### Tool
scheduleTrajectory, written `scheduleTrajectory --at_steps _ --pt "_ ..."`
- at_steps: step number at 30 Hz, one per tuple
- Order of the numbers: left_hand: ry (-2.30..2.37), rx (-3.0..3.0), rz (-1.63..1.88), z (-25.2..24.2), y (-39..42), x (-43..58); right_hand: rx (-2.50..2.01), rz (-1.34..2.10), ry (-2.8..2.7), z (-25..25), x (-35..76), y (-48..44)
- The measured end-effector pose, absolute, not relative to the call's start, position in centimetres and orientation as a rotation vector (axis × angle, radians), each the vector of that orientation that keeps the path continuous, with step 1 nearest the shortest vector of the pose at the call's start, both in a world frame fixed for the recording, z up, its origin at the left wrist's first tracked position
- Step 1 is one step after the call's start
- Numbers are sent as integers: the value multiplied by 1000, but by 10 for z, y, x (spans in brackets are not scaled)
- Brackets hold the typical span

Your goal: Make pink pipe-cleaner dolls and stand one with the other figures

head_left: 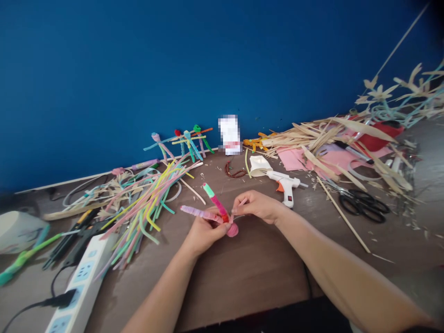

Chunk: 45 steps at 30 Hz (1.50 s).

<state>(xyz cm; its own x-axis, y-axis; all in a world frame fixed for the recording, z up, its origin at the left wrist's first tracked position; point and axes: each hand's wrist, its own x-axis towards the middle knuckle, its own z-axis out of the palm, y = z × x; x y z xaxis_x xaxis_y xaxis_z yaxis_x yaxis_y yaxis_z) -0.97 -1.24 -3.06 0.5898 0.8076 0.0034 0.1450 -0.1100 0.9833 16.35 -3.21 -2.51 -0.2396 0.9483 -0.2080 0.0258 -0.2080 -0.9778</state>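
Note:
Near the table's middle I hold a pipe-cleaner figure (pixel 218 206) with a round pink end and two wrapped limbs, one lilac, the other red and magenta with a mint tip. My left hand (pixel 206 235) is closed round its lower part, thumb close to the pink ball. A thin pale pink pipe cleaner (pixel 243 202) is pinched in the fingers of my right hand (pixel 258 206), just right of the figure. Where that strip meets the figure is partly hidden by my fingers. Behind my right hand lies a white glue gun (pixel 286 185) with an orange trigger.
Loose pipe cleaners (pixel 149 199) and a power strip (pixel 81 282) lie at left. Several finished figures (pixel 187 143) lean on the blue wall. Black-handled scissors (pixel 362 203), a thin stick (pixel 343 215) and dried husks (pixel 312 138) lie at right. A bead bracelet (pixel 236 173) is at the back.

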Motion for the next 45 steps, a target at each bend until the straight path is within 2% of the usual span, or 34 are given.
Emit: scheduleTrajectory --at_steps 5,10,15,23,28,33,36,39,45 --pt "928 1423 897 -38 -8 -6 -1343 1299 -1411 -24 160 -32" --pt "983 1350 916 -36 -7 -3 -1490 962 -1723 -22 158 -38" --pt "966 1380 914 -35 -6 -3 -1432 596 -2028 -16 156 -43" --pt "1000 1592 897 -35 -4 -5 -1376 389 -2173 -9 153 -48" --pt "905 1689 800 -31 -8 -4 -1420 499 -1915 -10 157 -44" --pt "830 1671 707 -25 -11 -7 -1354 1110 -1531 -20 163 -35" --pt "801 1671 700 -26 -10 -9 -1323 1301 -1414 -27 165 -31" --pt "829 1594 763 -32 -9 -9 -1387 1313 -1404 -30 165 -31" --pt "973 1374 917 -40 -7 -4 -1522 1098 -1571 -25 159 -34"
